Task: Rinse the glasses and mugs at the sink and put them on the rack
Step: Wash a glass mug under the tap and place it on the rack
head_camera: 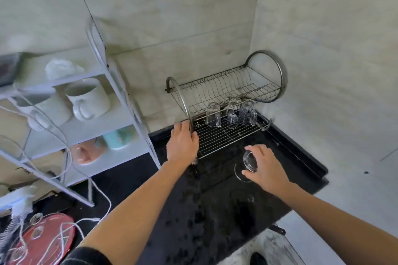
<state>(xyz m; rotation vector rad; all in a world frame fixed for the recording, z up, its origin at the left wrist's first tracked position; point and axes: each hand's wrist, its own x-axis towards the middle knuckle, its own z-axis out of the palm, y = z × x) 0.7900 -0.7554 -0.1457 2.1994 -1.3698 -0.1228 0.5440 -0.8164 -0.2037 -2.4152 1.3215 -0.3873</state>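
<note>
A steel two-tier dish rack (228, 135) stands on the black counter against the wall. Three clear glass mugs (231, 114) sit upside down at the back of its lower grid. My left hand (183, 144) grips the rack's curved left side frame. My right hand (265, 168) holds a clear glass (249, 163) upside down, just in front of the rack's front right corner and low over the wet counter. The rack's upper tier holds nothing.
A white shelf unit (90, 118) stands at the left with white mugs (88, 97), a teal cup and a pink dish. White cables hang across it. A red tray (43, 239) lies at the bottom left. The black counter (215, 211) is wet.
</note>
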